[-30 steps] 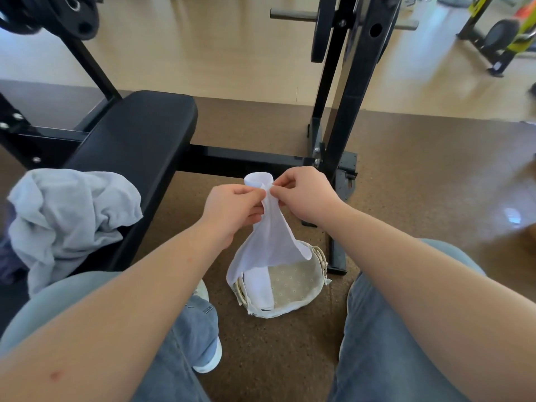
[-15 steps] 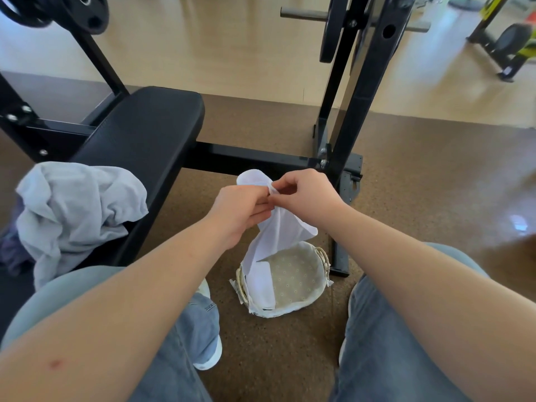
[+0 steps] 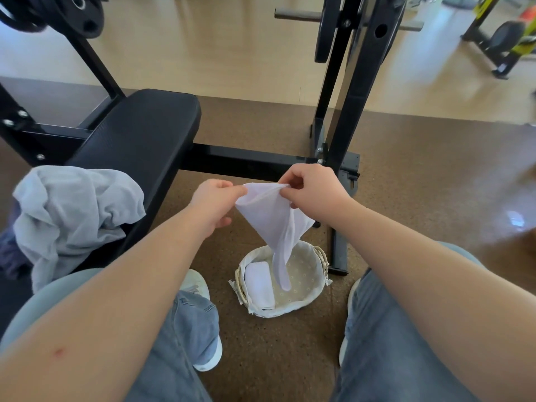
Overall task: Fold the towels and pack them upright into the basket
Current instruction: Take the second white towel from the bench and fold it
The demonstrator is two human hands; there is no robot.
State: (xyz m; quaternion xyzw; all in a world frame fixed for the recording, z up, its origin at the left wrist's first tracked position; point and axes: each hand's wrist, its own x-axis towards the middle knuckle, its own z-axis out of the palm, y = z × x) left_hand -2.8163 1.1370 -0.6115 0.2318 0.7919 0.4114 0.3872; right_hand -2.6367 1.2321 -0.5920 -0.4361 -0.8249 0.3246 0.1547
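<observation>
Above the basket (image 3: 290, 309) on the brown speckled floor (image 3: 420, 198), I see the white towel (image 3: 272, 216) hanging, its top edge pinched by the left hand (image 3: 213, 201) and right hand (image 3: 311, 188). A folded towel (image 3: 259, 281) lies against the basket's left wall. A heap of grey cloths (image 3: 72, 210) covers the black bench (image 3: 139, 134) at its near end; pale wood floor (image 3: 217, 53) lies beyond.

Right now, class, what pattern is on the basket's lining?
The lining is beige with small pale dots; head view.
</observation>
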